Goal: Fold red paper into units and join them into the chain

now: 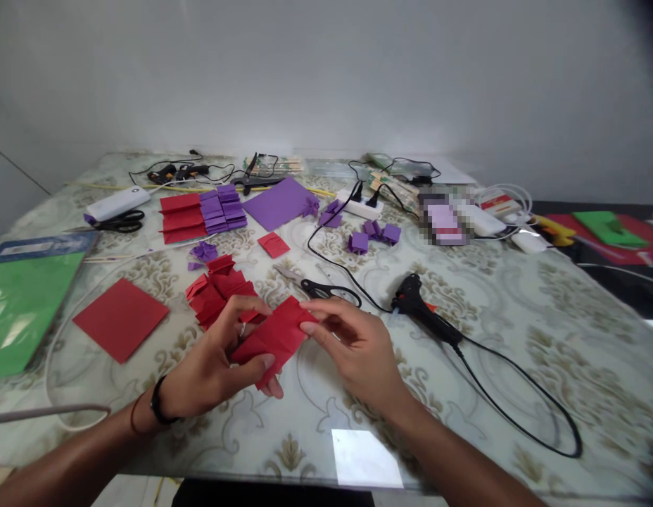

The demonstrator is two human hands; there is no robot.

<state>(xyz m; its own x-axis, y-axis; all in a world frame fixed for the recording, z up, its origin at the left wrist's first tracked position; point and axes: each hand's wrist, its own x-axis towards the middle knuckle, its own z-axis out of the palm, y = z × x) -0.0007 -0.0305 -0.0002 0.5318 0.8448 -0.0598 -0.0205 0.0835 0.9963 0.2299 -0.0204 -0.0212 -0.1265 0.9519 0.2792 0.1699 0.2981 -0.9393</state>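
Both my hands hold a folded red paper piece (276, 336) just above the glass-topped table (516, 338). My left hand (221, 362) grips its left side, thumb on top and fingers underneath. My right hand (352, 345) pinches the paper's upper right edge with its fingertips. A heap of folded red paper pieces (218, 290) lies right behind my left hand. Black-handled scissors (319, 285) lie just beyond my right hand's fingers.
A black glue gun (424, 310) with its long cord lies right of my hands. A flat red square (120, 318) and green sheets (20, 303) sit left. Farther back are pleated red and purple stacks (203, 211), a purple sheet (279, 202), purple folded pieces (373, 234), a power strip (358, 204) and cables.
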